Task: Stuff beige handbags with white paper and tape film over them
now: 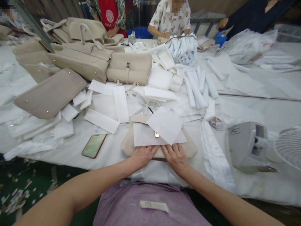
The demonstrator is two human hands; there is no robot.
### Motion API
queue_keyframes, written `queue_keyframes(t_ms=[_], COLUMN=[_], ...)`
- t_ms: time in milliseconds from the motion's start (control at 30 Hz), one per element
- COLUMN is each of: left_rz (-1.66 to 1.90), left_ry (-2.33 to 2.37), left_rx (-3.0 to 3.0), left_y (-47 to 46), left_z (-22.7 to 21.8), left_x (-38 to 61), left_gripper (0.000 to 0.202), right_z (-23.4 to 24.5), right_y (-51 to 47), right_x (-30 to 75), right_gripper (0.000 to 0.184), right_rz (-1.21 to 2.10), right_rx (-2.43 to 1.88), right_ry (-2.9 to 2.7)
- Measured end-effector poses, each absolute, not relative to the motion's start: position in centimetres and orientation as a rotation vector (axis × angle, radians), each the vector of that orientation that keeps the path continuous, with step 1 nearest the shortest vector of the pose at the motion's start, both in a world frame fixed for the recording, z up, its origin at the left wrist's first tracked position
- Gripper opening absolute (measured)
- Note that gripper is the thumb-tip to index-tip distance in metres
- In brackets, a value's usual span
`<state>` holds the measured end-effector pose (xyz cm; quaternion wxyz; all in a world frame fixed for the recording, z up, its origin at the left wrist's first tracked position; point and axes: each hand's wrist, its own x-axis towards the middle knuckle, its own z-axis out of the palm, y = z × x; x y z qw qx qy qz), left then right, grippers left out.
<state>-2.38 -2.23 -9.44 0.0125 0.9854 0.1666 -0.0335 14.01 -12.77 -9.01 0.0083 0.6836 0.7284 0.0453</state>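
Beige bag (pixel 128 141) lies on the white-covered table (pixel 72 158) right in front of the person, in the head view, directly under both hands. The left hand (pixel 144 154) and right hand (pixel 175 157) rest flat on its near part, fingers extended forward, gripping nothing, fingertips at the lower edge of the white sheets (pixel 164 125). Its long axis runs left to right, across the forearms; a gold clasp (pixel 156 135) faces upward near its middle.
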Motion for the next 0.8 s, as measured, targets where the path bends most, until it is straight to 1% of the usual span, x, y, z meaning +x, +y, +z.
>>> queue_keyframes(t_ms=[133, 200, 300, 400, 533, 700, 800], left_rz=[-0.145, -0.175, -0.210, -0.249, -0.295, -0.190, -0.105], left_ry=[0.438, 0.377, 0.247, 0.187, 0.209, 0.200, 0.218], left_rx=[3.031, 3.021, 3.041, 3.079, 3.079, 3.033, 3.011], left_y=[-1.6, -0.7, 1.4, 3.8, 6.2, 6.8, 6.7], left_z=[-8.6, -7.6, -6.0, -5.2, -5.6, -7.2, -9.0], left_x=[-3.0, -3.7, -5.5, -7.6, -9.9, -11.2, -11.5], left_gripper=[0.062, 0.072, 0.085, 0.092, 0.088, 0.087, 0.076], right_z=[-8.2, -7.0, -5.7, -5.4, -6.0, -7.3, -8.9], right_y=[-13.0, -13.3, -14.2, -15.1, -15.5, -16.3, -17.1], right_x=[14.7, 16.4, 20.4, 24.2, 26.0, 25.3, 24.8], right_gripper=[0.039, 0.047, 0.064, 0.068, 0.065, 0.074, 0.075], right_rz=[0.094, -0.025, -0.262, -0.478, -0.629, -0.657, -0.615], right_rx=[2.052, 1.980, 2.010, 2.092, 2.155, 2.210, 2.209], right_ry=[2.345, 2.428, 2.448, 2.425, 2.481, 2.566, 2.624])
